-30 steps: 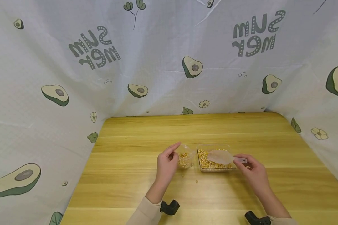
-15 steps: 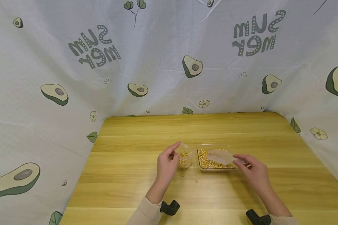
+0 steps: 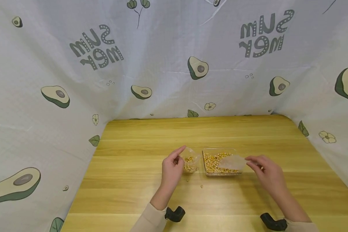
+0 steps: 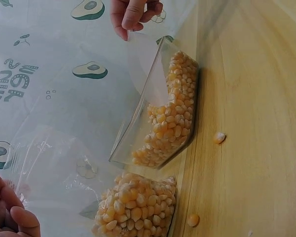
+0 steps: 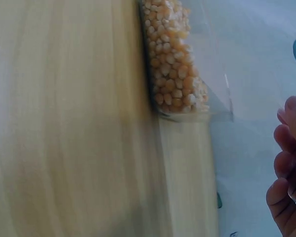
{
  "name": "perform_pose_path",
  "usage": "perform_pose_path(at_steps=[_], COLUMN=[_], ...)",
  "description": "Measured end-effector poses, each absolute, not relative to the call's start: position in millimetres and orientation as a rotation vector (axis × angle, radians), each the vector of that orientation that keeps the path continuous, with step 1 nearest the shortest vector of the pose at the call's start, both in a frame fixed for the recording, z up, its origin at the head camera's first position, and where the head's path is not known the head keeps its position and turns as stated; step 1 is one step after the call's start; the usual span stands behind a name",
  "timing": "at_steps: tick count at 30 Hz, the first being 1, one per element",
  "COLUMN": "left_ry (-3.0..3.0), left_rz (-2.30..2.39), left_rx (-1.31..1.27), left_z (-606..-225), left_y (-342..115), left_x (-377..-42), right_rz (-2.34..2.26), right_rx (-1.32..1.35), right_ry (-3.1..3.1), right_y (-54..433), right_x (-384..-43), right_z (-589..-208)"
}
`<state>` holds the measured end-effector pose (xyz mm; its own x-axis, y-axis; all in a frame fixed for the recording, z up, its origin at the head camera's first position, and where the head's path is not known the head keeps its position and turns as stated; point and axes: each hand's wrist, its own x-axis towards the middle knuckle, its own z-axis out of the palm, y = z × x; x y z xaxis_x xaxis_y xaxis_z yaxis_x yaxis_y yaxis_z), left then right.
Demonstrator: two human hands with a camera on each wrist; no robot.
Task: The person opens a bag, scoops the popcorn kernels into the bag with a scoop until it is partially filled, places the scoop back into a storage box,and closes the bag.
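My left hand [image 3: 172,170] pinches the rim of a clear plastic bag [image 4: 54,168], which stands on the table with corn kernels [image 4: 138,207] filling its bottom. To its right is a clear rectangular container [image 3: 220,175] holding more corn kernels [image 3: 211,163]. With thumb and fingers, my right hand [image 3: 268,174] grips a translucent white scoop [image 3: 233,161] by its handle. The scoop's blade reaches over the container's right side and into it, by the kernels. In the right wrist view my right hand [image 5: 291,168] is at the edge, and the scoop can hardly be made out.
A few loose kernels [image 4: 219,138] lie on the wooden table [image 3: 139,180] in front of the bag and container. Behind the table hangs a white cloth [image 3: 168,77] printed with avocados. A black wrist mount [image 3: 175,214] sits on the left sleeve.
My right hand has moved to the right, drawing the scoop towards the container's right side and changing its tilt. The left hand and the bag have stayed in place.
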<state>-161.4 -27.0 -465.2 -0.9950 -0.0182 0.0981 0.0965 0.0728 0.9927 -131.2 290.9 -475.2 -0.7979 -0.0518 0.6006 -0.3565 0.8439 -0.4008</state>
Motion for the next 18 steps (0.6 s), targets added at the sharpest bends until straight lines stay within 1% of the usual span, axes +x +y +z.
perform_pose_path(at_steps=[8,18], left_ry=[-2.217,-2.225], left_rz=[-2.072,-2.067], left_rx=[-0.091,-0.098], left_z=[-466,-467], left_y=[-26,-25], left_x=[-162,-163], right_rz=[0.591,0.637], right_rx=[0.361,0.333], right_ry=[-2.484,-2.506], right_y=[290,278], right_x=[-131,-130], right_z=[-467,-484])
